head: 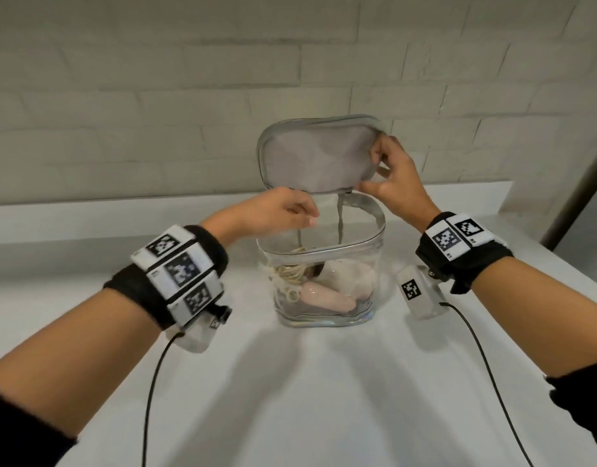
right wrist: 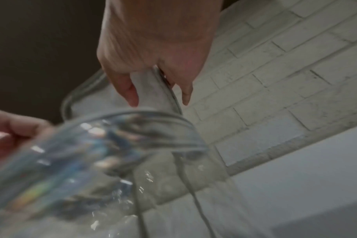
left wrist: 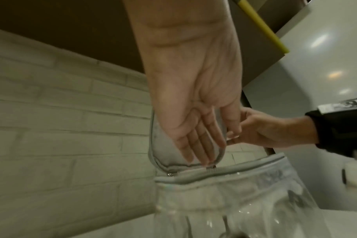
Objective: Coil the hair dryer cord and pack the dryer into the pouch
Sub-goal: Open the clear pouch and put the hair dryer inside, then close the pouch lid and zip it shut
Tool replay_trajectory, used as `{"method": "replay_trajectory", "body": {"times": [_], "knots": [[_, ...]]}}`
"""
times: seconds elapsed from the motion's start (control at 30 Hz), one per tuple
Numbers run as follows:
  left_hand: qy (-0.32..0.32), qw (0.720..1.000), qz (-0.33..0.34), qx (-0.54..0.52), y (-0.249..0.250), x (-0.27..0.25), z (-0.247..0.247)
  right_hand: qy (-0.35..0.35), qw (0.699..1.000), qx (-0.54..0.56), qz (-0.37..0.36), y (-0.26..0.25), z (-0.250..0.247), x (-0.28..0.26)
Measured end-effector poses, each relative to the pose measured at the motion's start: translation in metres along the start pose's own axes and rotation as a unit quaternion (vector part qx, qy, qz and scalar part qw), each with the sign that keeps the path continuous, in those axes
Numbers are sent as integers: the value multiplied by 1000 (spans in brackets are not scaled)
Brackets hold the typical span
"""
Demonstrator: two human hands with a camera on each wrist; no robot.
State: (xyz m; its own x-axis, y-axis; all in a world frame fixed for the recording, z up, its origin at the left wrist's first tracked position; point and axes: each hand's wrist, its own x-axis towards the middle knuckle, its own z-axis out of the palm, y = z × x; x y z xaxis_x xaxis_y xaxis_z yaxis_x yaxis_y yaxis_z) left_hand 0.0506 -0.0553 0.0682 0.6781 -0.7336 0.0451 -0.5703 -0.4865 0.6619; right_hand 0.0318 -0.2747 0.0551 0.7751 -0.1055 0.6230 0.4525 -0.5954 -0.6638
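A clear pouch (head: 324, 291) stands upright on the white bench (head: 324, 399), the pink hair dryer (head: 327, 299) and its coiled cord (head: 288, 273) lying inside, below both hands. Above its open rim, the left hand (head: 273, 210) hovers with fingers (left wrist: 196, 145) straight and relaxed, holding nothing. Farther back, the right hand (head: 396, 183) pinches the edge of the raised grey lid (head: 315, 153) before a white brick wall (head: 155, 96).
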Motion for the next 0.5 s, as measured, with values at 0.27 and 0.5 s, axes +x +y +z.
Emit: {"method": "replay_trajectory", "body": {"times": [0.27, 0.5], "knots": [[213, 960, -7, -182, -42, -56, -26, -158, 985, -61, -34, -52, -7, -15], [214, 943, -125, -223, -84, 10, -27, -337, 867, -367, -9, -39, 39, -31]]}}
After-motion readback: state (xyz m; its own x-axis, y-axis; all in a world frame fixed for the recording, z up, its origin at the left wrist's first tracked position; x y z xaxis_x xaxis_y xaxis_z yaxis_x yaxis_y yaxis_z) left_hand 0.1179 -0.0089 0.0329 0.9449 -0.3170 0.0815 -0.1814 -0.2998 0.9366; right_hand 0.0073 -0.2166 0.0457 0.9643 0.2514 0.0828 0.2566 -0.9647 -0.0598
